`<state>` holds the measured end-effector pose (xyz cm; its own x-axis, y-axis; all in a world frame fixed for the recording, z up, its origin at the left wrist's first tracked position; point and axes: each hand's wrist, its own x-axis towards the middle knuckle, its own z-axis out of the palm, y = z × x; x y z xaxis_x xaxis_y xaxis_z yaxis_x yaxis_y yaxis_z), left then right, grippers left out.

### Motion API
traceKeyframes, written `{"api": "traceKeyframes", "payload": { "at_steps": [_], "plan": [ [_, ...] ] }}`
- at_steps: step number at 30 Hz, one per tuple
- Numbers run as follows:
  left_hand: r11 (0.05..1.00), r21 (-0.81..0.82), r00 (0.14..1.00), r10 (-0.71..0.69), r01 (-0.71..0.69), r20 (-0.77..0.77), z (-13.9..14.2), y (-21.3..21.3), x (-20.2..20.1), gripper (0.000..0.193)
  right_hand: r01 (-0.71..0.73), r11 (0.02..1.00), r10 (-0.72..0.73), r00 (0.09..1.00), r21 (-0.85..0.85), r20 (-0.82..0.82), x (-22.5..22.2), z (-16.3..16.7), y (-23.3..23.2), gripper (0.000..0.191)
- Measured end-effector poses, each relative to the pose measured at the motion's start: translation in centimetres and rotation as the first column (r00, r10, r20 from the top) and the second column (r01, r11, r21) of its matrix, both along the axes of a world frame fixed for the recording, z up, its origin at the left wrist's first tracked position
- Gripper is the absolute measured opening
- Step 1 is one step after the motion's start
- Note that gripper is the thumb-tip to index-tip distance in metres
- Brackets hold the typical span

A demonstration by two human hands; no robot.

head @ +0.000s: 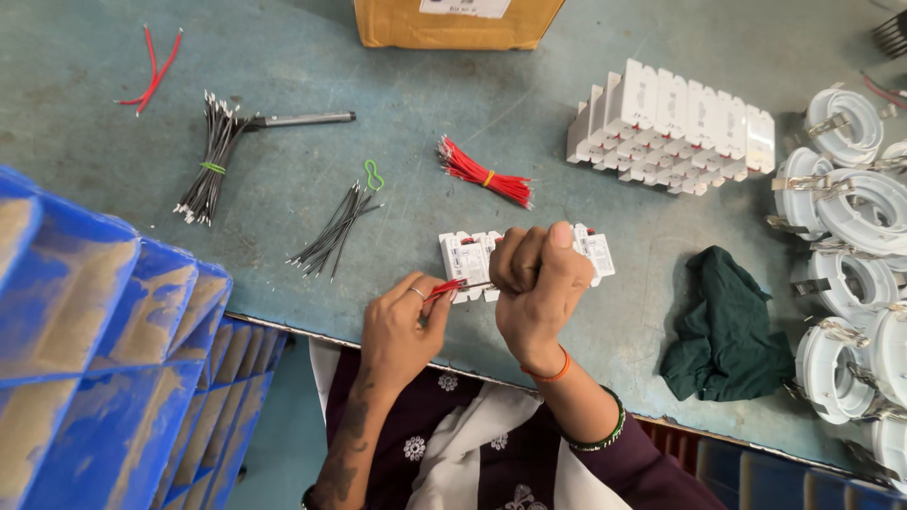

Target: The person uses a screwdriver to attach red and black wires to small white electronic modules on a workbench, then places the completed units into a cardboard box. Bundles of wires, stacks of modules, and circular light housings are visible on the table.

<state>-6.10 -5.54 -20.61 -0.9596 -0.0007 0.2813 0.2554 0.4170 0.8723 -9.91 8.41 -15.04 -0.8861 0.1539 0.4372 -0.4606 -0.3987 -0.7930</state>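
Left grip: the left hand (402,326) pinches a short red wire (444,288) between thumb and fingertips, closed tight on it; a ring shows on one finger.
Right grip: the right hand (539,283) is curled into a fist around the middle of a row of white blocks (468,260), fingers fully wrapped, thumb up on top.
Red wire: its free end touches the row of white blocks at the lower left edge, just left of the right hand.
Row of white blocks: held just above the desk (397,179); its left part shows beside the left hand, its right end sticks out past the right fist.
Red wire bundle (484,175): on the desk just beyond the row of white blocks, tied with a yellow band.
Loose black wires (335,231): left of the row of white blocks, fanned on the desk, with a green loop (374,175) at their far end.
Tied black bundle (213,156): farther left of the row, a grey pen (302,119) touching its top.
Stack of white blocks (675,127): beyond and right of the row, well apart.
Green cloth (723,326): right of the row, crumpled near the desk's edge.
White round housings (850,255): far right of the row, past the cloth.
Blue crates (104,359): far left of the row, below the desk's edge.
Cardboard box (453,24): at the far edge of the desk, beyond the row.
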Motion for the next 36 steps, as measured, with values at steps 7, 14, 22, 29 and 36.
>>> {"api": "traceKeyframes", "payload": {
  "at_steps": [7, 14, 22, 29, 36],
  "plan": [
    [0.905, -0.213, 0.929, 0.346, -0.368, -0.133, 2.7, -3.8, 3.6, 0.017, -0.042, 0.999, 0.042, 0.998, -0.002, -0.048, 0.1, -0.7, 0.7, 0.051],
    [0.932, 0.199, 0.933, 0.245, -0.302, 0.264, 4.5, -0.7, 5.8, 0.024, -0.081, 0.997, 0.081, 0.996, -0.016, -0.031, 0.4, -0.5, 1.2, 0.051],
    [0.987, 0.079, 0.956, 0.113, -0.139, 0.271, 2.6, 4.9, 3.7, 0.018, -0.018, 0.997, 0.019, 1.0, -0.08, 0.002, 1.3, 2.4, 5.4, 0.052],
    [0.979, 0.064, 0.981, 0.194, -0.193, -0.016, 0.7, 6.4, 1.8, 0.013, 0.021, 0.999, -0.022, 1.0, -0.037, -0.02, 0.9, 1.9, 5.6, 0.052],
    [0.973, 0.12, 0.975, 0.208, -0.198, -0.078, -0.3, 6.7, 1.4, 0.01, 0.004, 0.999, -0.003, 1.0, -0.045, 0.017, 0.5, 1.2, 5.7, 0.053]
  ]
}}
